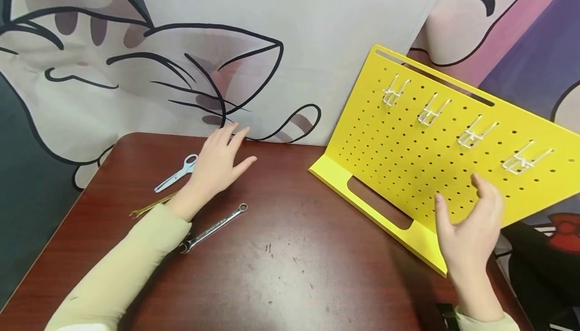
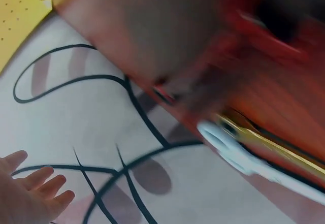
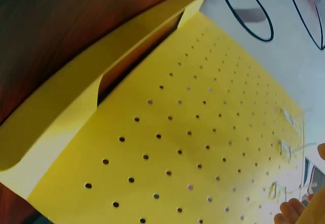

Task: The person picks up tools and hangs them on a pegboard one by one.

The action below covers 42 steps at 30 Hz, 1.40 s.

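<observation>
My left hand (image 1: 217, 157) is over the back left of the table, fingers spread, holding nothing. Beside it lie light-blue-handled scissors (image 1: 174, 179), and a gold-coloured wrench (image 1: 151, 206) runs partly hidden under my forearm. A silver combination wrench (image 1: 215, 227) lies to the right of that forearm. At the right, my right hand (image 1: 473, 235) is held up before a yellow pegboard (image 1: 369, 142), thumb and fingers apart and nothing between them. Its fingertips also show at the lower right of the right wrist view, close to the white wire hooks (image 3: 287, 150).
The pegboard stands tilted back on a yellow base (image 1: 335, 171) with a cut-out slot. Several white double-wire hooks line its upper part. Behind the reddish-brown table (image 1: 281, 250) hangs a cartoon-cat backdrop (image 1: 317, 14). A dark object sits near my right wrist.
</observation>
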{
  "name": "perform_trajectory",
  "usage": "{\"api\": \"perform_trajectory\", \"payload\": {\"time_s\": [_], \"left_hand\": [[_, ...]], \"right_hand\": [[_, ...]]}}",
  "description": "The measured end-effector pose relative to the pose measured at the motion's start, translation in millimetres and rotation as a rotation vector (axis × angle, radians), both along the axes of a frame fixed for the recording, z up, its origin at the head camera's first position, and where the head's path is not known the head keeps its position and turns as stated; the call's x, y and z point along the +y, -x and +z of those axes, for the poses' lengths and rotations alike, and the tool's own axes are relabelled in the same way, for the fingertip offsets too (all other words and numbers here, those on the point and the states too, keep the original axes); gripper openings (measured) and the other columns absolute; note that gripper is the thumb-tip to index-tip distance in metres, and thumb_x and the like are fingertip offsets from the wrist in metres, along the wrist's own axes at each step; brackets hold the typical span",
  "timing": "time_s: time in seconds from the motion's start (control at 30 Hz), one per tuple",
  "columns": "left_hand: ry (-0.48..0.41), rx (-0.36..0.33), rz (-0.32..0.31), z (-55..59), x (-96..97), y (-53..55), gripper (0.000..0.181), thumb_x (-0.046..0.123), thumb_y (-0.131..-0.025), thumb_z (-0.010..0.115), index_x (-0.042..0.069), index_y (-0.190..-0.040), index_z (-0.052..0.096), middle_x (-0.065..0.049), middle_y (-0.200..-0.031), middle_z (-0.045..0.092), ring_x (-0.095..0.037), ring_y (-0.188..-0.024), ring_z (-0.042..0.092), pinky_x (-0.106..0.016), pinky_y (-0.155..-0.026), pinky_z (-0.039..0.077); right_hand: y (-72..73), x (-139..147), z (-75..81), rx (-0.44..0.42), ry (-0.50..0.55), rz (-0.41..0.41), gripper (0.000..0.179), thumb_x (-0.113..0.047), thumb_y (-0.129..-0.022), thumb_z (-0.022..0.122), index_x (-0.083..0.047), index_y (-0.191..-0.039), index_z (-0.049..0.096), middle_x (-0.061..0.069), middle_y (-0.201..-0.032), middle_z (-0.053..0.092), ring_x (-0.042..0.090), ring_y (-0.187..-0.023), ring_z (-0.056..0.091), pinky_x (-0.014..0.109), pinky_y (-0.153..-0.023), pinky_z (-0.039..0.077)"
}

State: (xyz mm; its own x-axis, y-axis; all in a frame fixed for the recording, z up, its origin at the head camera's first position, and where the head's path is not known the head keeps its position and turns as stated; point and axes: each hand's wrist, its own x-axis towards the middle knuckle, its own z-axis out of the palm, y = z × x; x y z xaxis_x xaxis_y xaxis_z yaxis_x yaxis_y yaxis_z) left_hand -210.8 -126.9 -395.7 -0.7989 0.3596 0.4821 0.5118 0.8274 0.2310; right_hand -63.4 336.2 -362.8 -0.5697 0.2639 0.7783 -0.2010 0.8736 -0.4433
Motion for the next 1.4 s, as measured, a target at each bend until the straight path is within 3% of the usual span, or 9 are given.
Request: {"api": "perform_trajectory", "payload": {"time_s": [0.17,0.3,0.37,0.43,0.57,0.8,0.87,1.17,1.4], "left_hand": [[-0.020,-0.051,-0.020,4.3,30.2,14.0,0.070,0.044,-0.100,0.072,0.010,-0.157,0.049,-0.024,-0.159,0.050,-0.043,-0.148,0.046,-0.061,-0.125,0.037],[-0.037,-0.086,-0.046,5.4,52.2,24.2,0.068,0.043,-0.102,0.070,0.011,-0.158,0.048,-0.022,-0.160,0.049,-0.041,-0.150,0.046,-0.058,-0.126,0.037],[-0.058,-0.098,-0.057,5.5,62.8,28.2,0.067,0.042,-0.102,0.070,0.011,-0.158,0.048,-0.021,-0.161,0.049,-0.040,-0.150,0.046,-0.058,-0.125,0.037],[-0.078,-0.111,-0.061,6.1,73.2,31.5,0.067,0.042,-0.103,0.070,0.011,-0.158,0.047,-0.020,-0.161,0.049,-0.039,-0.150,0.046,-0.057,-0.125,0.038],[-0.132,-0.130,-0.074,6.4,94.2,37.6,0.067,0.040,-0.102,0.071,0.010,-0.158,0.048,-0.018,-0.159,0.050,-0.037,-0.149,0.048,-0.055,-0.123,0.041],[-0.239,-0.204,-0.107,2.1,129.2,48.7,0.062,0.033,-0.102,0.074,0.009,-0.155,0.051,-0.013,-0.154,0.055,-0.032,-0.146,0.051,-0.047,-0.123,0.043],[-0.290,-0.238,-0.111,0.9,138.1,51.6,0.061,0.031,-0.101,0.074,0.009,-0.154,0.052,-0.012,-0.154,0.056,-0.030,-0.145,0.052,-0.045,-0.122,0.044],[-0.625,-0.388,-0.174,-12.8,172.8,66.0,0.056,0.018,-0.100,0.076,0.005,-0.151,0.054,-0.017,-0.145,0.062,-0.031,-0.134,0.060,-0.041,-0.116,0.050],[-0.710,-0.502,-0.207,-18.7,194.3,73.9,0.053,0.016,-0.103,0.072,0.004,-0.151,0.053,-0.016,-0.148,0.062,-0.031,-0.136,0.061,-0.035,-0.118,0.049]], "right_hand": [[-3.8,5.6,7.9,0.074,0.061,-0.078,0.058,-0.022,-0.091,0.072,0.004,-0.141,0.059,0.037,-0.133,0.061,0.049,-0.127,0.053,0.026,-0.115,0.035],[-8.8,17.2,9.7,0.100,0.108,-0.152,0.053,-0.018,-0.090,0.072,0.003,-0.138,0.062,-0.004,-0.130,0.067,0.016,-0.129,0.056,0.022,-0.114,0.036],[-12.2,24.3,10.6,0.098,0.130,-0.197,0.048,-0.017,-0.091,0.072,-0.002,-0.136,0.065,-0.025,-0.130,0.058,-0.003,-0.128,0.050,0.021,-0.114,0.037],[-15.1,31.9,11.8,0.092,0.154,-0.238,0.044,-0.015,-0.092,0.070,-0.008,-0.135,0.066,-0.035,-0.128,0.047,-0.015,-0.125,0.043,0.021,-0.114,0.038],[-20.8,47.2,14.0,0.069,0.196,-0.306,0.046,-0.013,-0.095,0.067,-0.016,-0.140,0.061,-0.035,-0.126,0.044,-0.018,-0.125,0.043,0.019,-0.116,0.039],[-27.7,59.4,14.7,0.047,0.304,-0.400,0.043,-0.015,-0.101,0.060,-0.016,-0.144,0.057,-0.033,-0.125,0.046,-0.006,-0.128,0.051,0.015,-0.114,0.037],[-29.5,59.1,14.3,0.034,0.344,-0.419,0.043,-0.015,-0.102,0.058,-0.016,-0.145,0.056,-0.031,-0.124,0.046,-0.008,-0.127,0.051,0.014,-0.114,0.037],[-29.1,76.3,-4.3,0.006,0.441,-0.425,0.039,-0.013,-0.103,0.061,-0.012,-0.142,0.059,-0.031,-0.114,0.049,-0.016,-0.107,0.052,0.014,-0.107,0.046],[-21.1,89.4,-21.8,-0.031,0.584,-0.401,0.041,-0.011,-0.097,0.070,-0.015,-0.138,0.063,-0.025,-0.109,0.059,-0.011,-0.097,0.061,0.012,-0.097,0.053]]}}
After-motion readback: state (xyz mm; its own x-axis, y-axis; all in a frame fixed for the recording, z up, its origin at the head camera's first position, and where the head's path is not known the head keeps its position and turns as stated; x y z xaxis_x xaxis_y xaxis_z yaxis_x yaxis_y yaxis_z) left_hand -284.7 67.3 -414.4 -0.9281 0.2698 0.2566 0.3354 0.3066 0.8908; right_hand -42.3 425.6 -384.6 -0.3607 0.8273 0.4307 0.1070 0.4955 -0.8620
